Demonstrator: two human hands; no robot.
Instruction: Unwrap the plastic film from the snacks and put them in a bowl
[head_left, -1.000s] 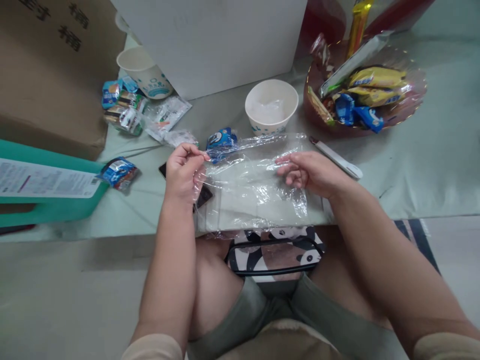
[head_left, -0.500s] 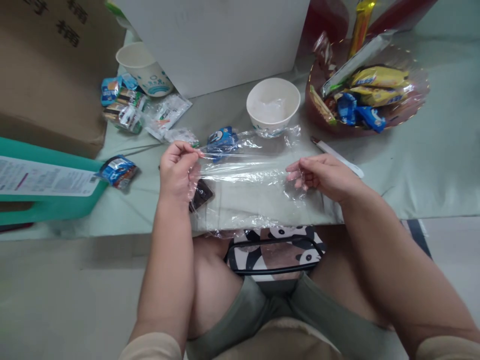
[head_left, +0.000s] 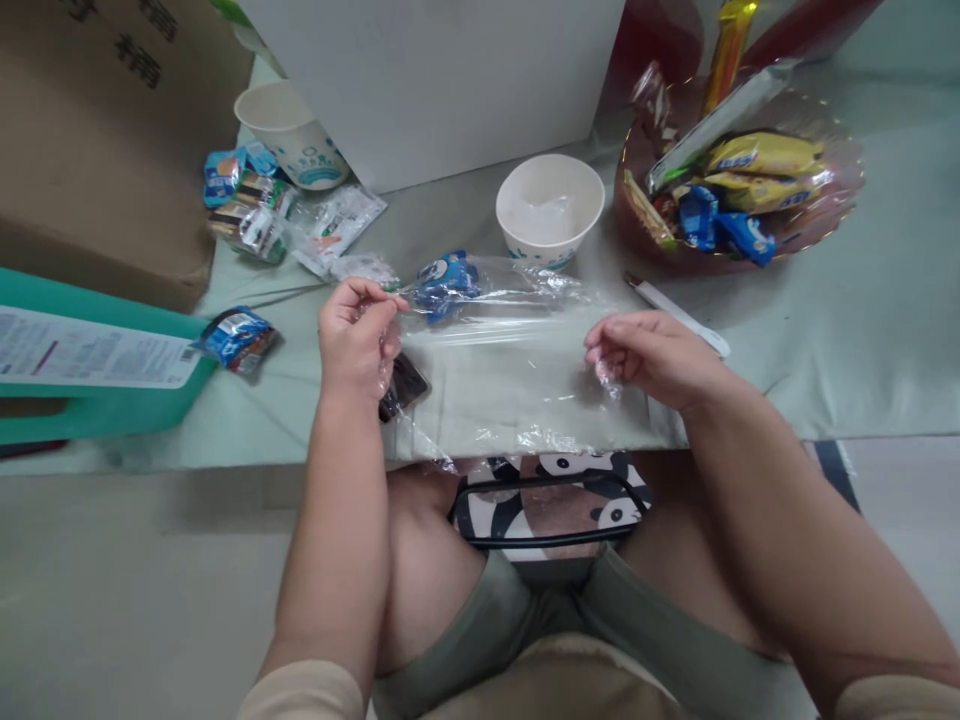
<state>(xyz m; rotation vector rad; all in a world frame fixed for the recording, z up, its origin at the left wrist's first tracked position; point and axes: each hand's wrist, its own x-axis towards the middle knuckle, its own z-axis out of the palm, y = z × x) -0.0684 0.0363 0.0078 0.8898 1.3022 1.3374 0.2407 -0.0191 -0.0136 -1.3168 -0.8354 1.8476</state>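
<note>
A clear sheet of plastic film [head_left: 502, 335] is stretched between my two hands over the table's front part. My left hand [head_left: 361, 335] pinches its left side between thumb and fingers. On the right side, my right hand [head_left: 637, 350] has its fingers curled closed on the film. Behind and partly under the film lies a blue snack packet [head_left: 448, 280]. A dark rectangular object [head_left: 405, 386] sits beside my left hand, partly covered by it. Just behind the film stands a white paper bowl [head_left: 550, 215] with some clear, crumpled material inside.
At the back right is a reddish glass bowl [head_left: 847, 205] of wrapped snacks. A white-handled utility knife or similar tool [head_left: 682, 318] lies near my right hand. To the left are a paper cup [head_left: 289, 135], several snack packets, a teal holder [head_left: 161, 400] and a cardboard box [head_left: 112, 140].
My right hand has shifted slightly right, and the film between my hands lies wider and flatter. My left hand stays almost in place.
</note>
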